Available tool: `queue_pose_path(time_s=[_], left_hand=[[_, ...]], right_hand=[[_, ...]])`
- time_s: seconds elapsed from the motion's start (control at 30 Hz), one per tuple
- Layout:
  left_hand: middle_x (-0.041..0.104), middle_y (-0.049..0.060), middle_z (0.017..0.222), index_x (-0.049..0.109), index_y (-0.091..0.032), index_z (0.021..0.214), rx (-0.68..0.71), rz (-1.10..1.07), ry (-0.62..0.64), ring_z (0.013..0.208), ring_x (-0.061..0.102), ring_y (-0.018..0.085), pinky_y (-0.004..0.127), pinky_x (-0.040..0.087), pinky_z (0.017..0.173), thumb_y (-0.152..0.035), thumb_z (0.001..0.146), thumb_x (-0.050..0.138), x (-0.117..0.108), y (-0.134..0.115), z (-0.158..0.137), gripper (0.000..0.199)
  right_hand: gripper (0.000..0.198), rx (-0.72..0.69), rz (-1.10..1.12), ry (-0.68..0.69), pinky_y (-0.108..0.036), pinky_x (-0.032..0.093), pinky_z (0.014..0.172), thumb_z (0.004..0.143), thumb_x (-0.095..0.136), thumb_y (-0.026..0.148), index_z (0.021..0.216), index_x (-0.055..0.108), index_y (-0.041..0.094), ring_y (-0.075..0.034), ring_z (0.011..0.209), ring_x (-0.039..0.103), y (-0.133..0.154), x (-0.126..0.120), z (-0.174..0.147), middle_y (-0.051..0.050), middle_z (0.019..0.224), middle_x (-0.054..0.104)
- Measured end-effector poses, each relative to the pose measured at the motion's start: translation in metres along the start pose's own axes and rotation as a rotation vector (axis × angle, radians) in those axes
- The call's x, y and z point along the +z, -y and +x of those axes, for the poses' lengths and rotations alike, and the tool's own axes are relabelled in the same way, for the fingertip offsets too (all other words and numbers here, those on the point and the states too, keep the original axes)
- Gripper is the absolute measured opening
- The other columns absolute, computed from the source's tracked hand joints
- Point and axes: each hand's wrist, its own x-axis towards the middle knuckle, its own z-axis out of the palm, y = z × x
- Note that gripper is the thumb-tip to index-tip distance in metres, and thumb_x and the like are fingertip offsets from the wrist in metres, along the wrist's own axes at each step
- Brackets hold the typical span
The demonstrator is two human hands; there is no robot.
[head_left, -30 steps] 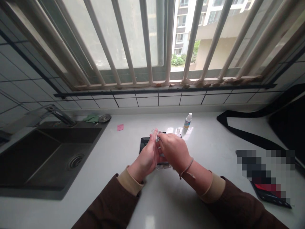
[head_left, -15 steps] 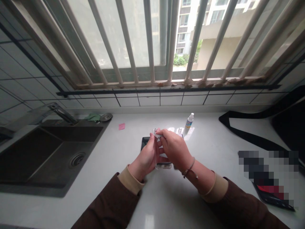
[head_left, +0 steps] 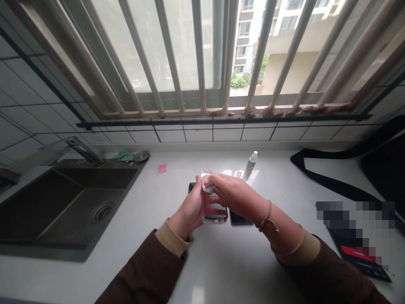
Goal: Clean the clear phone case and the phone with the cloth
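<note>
Barred window (head_left: pixel 210 50) stood opposite, letting in daylight. White tiles (head_left: pixel 228 133) with dark lines ran beneath it, above a pale counter (head_left: pixel 133 236). Dark sink (head_left: pixel 79 254) lay left, tap (head_left: pixel 85 151) at its back.

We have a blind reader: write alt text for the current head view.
The left hand holds a clear case while the right hand holds a white cloth or tissue at its upper end, above a white counter. A small bottle stands beyond them; a sink lies at left, a barred window behind.
</note>
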Motion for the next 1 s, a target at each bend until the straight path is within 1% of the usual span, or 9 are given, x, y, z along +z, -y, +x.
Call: queue_pose_path(time_s=[0.1, 0.23, 0.3, 0.37, 0.47, 0.53, 0.7, 0.83, 1.0], left_hand=[[0.073, 0.013, 0.119, 0.033, -0.034, 0.166, 0.025, -0.018, -0.043, 0.084, 0.076, 0.026, 0.049, 0.067, 0.072, -0.067, 0.106, 0.037, -0.006, -0.001, 0.003, 0.068], [0.066, 0.02, 0.141, 0.023, -0.029, 0.17, 0.061, -0.103, -0.032, 0.102, 0.077, 0.03, 0.046, 0.065, 0.082, -0.067, 0.107, 0.035, -0.01, -0.003, 0.007, 0.075], [0.065, 0.021, 0.141, 0.024, -0.028, 0.169, 0.075, -0.108, -0.062, 0.101, 0.077, 0.031, 0.047, 0.065, 0.08, -0.068, 0.106, 0.033, -0.009, -0.004, 0.008, 0.075], [0.068, 0.021, 0.133, 0.025, -0.027, 0.168, 0.074, -0.09, -0.089, 0.094, 0.077, 0.03, 0.047, 0.065, 0.078, -0.069, 0.106, 0.031, -0.006, -0.005, 0.008, 0.075], [0.071, 0.018, 0.115, 0.025, -0.025, 0.166, 0.032, -0.059, -0.068, 0.087, 0.077, 0.028, 0.047, 0.065, 0.081, -0.07, 0.106, 0.029, -0.001, -0.005, 0.004, 0.076], [0.071, 0.016, 0.111, 0.028, -0.025, 0.164, -0.008, -0.036, -0.017, 0.087, 0.076, 0.028, 0.048, 0.065, 0.081, -0.07, 0.106, 0.029, 0.001, -0.004, 0.002, 0.074], [0.072, 0.014, 0.113, 0.053, -0.025, 0.147, -0.049, -0.027, 0.062, 0.087, 0.075, 0.026, 0.045, 0.066, 0.076, -0.067, 0.108, 0.027, 0.004, -0.003, -0.001, 0.064], [0.074, 0.012, 0.109, 0.053, -0.026, 0.15, -0.026, -0.09, -0.08, 0.084, 0.075, 0.025, 0.042, 0.066, 0.071, -0.061, 0.11, 0.03, 0.002, -0.001, 0.003, 0.058], [0.075, 0.01, 0.095, 0.059, -0.018, 0.145, 0.06, -0.12, -0.233, 0.07, 0.073, 0.021, 0.034, 0.063, 0.063, -0.058, 0.11, 0.035, -0.002, -0.003, 0.007, 0.058]], right_hand=[[0.025, 0.063, 0.222, 0.127, -0.029, 0.049, 0.073, 0.096, 0.058, 0.007, 0.108, 0.071, 0.024, -0.017, 0.078, 0.065, 0.006, -0.016, -0.004, -0.001, 0.092, 0.075], [0.018, 0.1, 0.565, 0.253, -0.028, 0.058, 0.076, 0.102, 0.059, 0.024, 0.111, 0.074, 0.024, -0.018, 0.086, 0.073, 0.003, -0.029, -0.007, -0.002, 0.098, 0.08], [0.021, 0.243, 0.756, 0.199, -0.029, 0.06, 0.072, 0.104, 0.057, 0.031, 0.109, 0.074, 0.02, -0.019, 0.084, 0.076, -0.002, -0.032, -0.005, -0.004, 0.095, 0.081], [0.024, 0.424, 0.856, 0.007, -0.03, 0.061, 0.069, 0.103, 0.056, 0.033, 0.106, 0.074, 0.017, -0.022, 0.082, 0.077, -0.006, -0.032, -0.002, -0.008, 0.092, 0.081], [0.025, 0.545, 0.517, -0.339, -0.03, 0.056, 0.066, 0.104, 0.057, 0.034, 0.107, 0.076, 0.018, -0.022, 0.077, 0.077, -0.009, -0.03, 0.001, -0.008, 0.089, 0.082], [0.025, 0.487, 0.199, -0.417, -0.03, 0.053, 0.07, 0.104, 0.057, 0.031, 0.114, 0.078, 0.02, -0.022, 0.079, 0.076, -0.008, -0.025, 0.001, -0.007, 0.091, 0.082], [0.028, 0.202, -0.095, -0.173, -0.028, 0.046, 0.07, 0.106, 0.053, 0.02, 0.125, 0.074, 0.025, -0.02, 0.083, 0.075, 0.005, 0.005, 0.0, -0.005, 0.104, 0.082], [0.02, 0.083, -0.108, -0.059, -0.027, 0.041, 0.067, 0.105, 0.057, 0.017, 0.12, 0.07, 0.02, -0.018, 0.08, 0.071, 0.012, 0.022, -0.001, -0.006, 0.098, 0.079], [0.024, 0.032, -0.034, 0.079, -0.027, 0.037, 0.063, 0.097, 0.058, 0.007, 0.115, 0.069, 0.017, -0.016, 0.07, 0.062, 0.013, 0.02, -0.004, -0.004, 0.085, 0.073]])
